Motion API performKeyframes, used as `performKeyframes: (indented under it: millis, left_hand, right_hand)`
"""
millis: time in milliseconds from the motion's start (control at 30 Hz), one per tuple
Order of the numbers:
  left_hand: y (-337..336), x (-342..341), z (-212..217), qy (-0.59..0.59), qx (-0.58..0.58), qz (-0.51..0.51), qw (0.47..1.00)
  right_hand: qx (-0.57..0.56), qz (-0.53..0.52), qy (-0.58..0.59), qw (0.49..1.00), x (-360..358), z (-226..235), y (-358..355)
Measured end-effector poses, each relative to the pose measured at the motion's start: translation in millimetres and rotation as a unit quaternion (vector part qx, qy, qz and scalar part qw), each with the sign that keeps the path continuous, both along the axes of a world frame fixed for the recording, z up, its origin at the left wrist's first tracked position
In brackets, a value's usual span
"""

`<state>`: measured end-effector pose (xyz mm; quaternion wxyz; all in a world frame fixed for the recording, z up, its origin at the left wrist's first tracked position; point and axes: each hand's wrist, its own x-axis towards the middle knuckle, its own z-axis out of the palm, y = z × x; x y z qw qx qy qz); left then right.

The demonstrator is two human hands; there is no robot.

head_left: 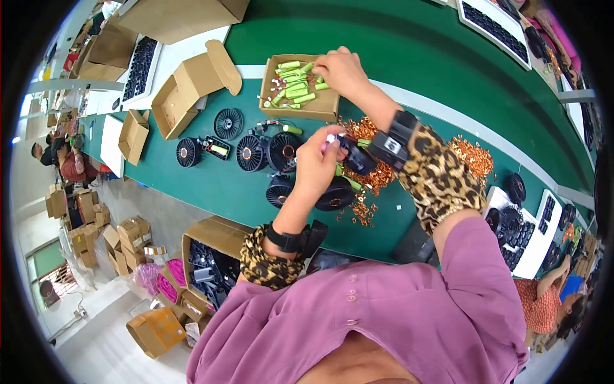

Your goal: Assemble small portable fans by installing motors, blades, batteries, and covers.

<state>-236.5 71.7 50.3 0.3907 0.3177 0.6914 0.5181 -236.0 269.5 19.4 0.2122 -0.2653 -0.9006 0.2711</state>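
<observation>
My left hand [313,163] is closed around a dark fan part [359,160] with a shiny purple end by the thumb, above the green table. Farther away, my right hand [342,69] reaches over the right side of an open cardboard box [320,110]. Its fingers are curled down among green cylindrical batteries [296,86] with small wires; what lies between the fingertips is hidden. Black round fan housings [251,153] stand left of my left hand, some with wires and a green battery attached. Copper-coloured small metal pieces [377,174] lie heaped beneath the held part.
Left of the battery box lie an open small carton [171,112] and a black fan grille [228,123]. Another copper-coloured heap [472,159] is at the right. A carton of dark parts [208,272] stands below the table's near edge. Other people [543,297] sit at both sides.
</observation>
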Motion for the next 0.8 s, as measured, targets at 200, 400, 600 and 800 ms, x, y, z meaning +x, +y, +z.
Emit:
performKeyframes:
  millis: [200, 400, 600, 800]
  left_hand:
    - [-11, -7, 16, 0.322, 0.017, -0.053, 0.945]
    - [-2, -11, 18, 0.488, -0.015, -0.126, 0.863]
    - [26, 32, 49, 0.561, -0.051, -0.132, 0.816]
    - [147, 191, 46, 0.296, 0.263, -0.432, 0.811]
  right_hand:
    - [0.113, -0.021, -0.167, 0.979, -45, -20, -10]
    - [0.023, -0.01, 0.162, 0.986, -8, -11, -16]
    - [-0.411, -0.01, 0.441, 0.798, 177, 78, -88]
    - [-0.68, -0.107, 0.344, 0.639, 361, 71, -132]
